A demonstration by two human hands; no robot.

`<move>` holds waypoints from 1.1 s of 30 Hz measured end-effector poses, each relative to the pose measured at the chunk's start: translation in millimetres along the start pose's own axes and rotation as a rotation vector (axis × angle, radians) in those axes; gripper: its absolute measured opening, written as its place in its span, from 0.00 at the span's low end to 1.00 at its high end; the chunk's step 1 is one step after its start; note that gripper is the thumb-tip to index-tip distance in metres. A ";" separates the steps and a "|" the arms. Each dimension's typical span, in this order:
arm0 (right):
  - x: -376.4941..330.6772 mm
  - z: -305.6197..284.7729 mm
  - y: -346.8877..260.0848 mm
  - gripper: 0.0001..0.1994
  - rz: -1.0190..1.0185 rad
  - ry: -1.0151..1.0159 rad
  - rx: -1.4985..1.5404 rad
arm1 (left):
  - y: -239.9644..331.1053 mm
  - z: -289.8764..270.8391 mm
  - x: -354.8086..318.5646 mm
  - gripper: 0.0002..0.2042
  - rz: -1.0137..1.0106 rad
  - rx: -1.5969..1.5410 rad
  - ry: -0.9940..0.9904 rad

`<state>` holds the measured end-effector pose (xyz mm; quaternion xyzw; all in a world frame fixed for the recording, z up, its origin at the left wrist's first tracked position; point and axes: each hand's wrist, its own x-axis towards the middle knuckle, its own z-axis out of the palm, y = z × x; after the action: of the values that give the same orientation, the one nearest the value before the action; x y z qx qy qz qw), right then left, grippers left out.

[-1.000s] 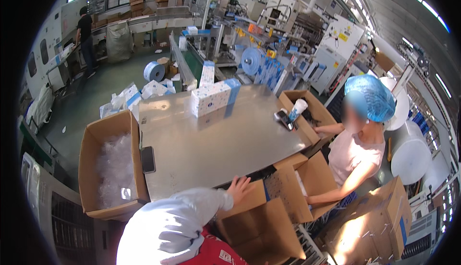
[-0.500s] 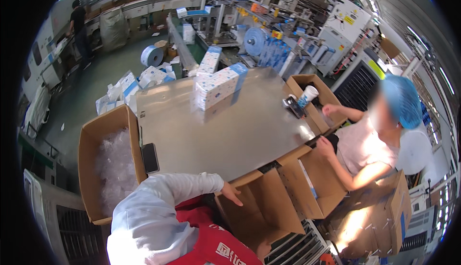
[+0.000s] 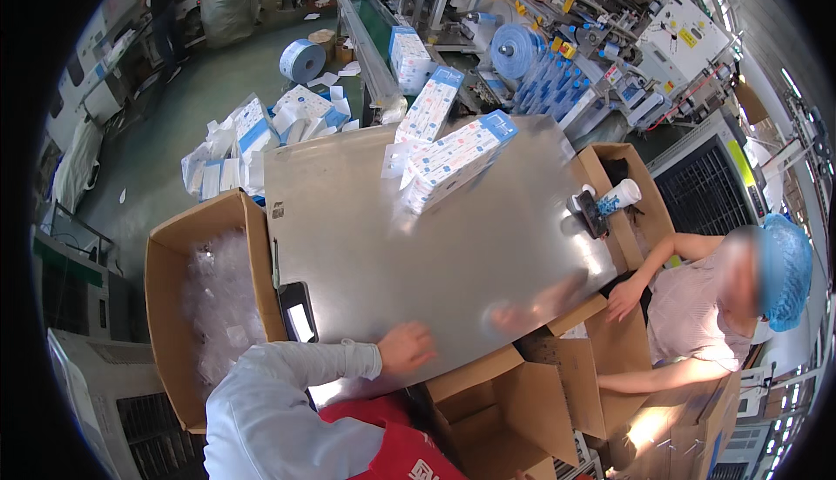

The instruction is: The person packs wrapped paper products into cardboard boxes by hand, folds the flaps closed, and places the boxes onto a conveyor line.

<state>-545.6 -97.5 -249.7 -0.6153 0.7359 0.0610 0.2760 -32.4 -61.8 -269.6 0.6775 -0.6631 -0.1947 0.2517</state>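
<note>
Shiny metal worktop [image 3: 348, 219], left hand [image 3: 407, 347] with fingers too blurred to read, and its pale sleeve [image 3: 335, 361] could sweep the black rectangular phone [image 3: 298, 313] off at ten o'clock!

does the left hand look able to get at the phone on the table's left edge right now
Likely yes: the left hand is over the same table, fairly near the phone, and only tabletop shows between them.
</note>
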 end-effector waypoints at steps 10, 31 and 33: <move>-26.3 -3.0 -138.8 0.24 -0.225 0.033 0.183 | -140.9 -176.9 181.1 0.35 -0.261 0.341 1.082; -25.7 27.5 -177.9 0.20 -0.326 0.182 0.209 | -134.8 -0.1 73.9 0.36 -0.449 0.374 0.375; -25.2 33.9 -186.0 0.20 -0.373 0.165 0.232 | -119.8 -5.3 71.6 0.36 -0.404 0.428 0.321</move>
<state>-357.4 -104.7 -219.6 -0.7075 0.6318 -0.1268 0.2902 69.9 -133.4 -332.2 0.8547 -0.4932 0.0121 0.1612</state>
